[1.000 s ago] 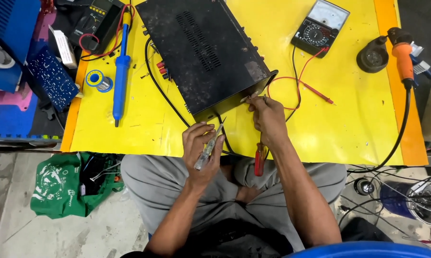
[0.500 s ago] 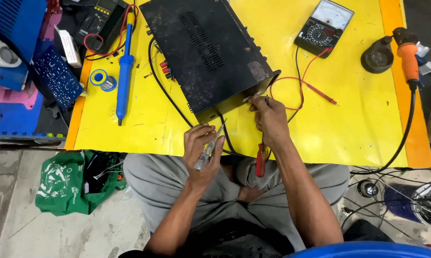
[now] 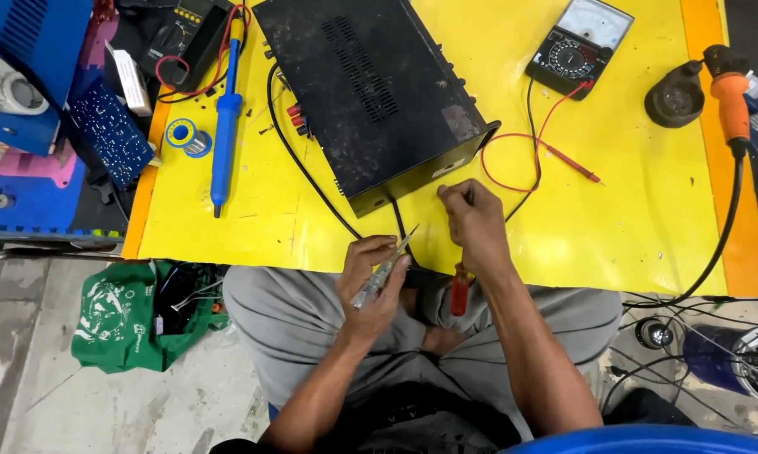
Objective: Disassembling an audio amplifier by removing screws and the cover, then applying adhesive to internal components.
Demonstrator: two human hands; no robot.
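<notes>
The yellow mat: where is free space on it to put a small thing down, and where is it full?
The yellow mat is bare at the near right, between the red probe lead, the orange tool's black cord and the mat's front edge. Another free patch lies near left, below the blue soldering iron. It is crowded around the black metal case and both hands.

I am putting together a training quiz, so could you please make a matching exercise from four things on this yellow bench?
Things:
1. blue-handled soldering iron
2. black metal amplifier case
3. white-faced analogue meter
4. clear-handled screwdriver

Places:
A. bench centre
B. in the left hand
C. left of the case
D. upper right of the case

Pairs: 1-C, 2-A, 3-D, 4-B
</notes>
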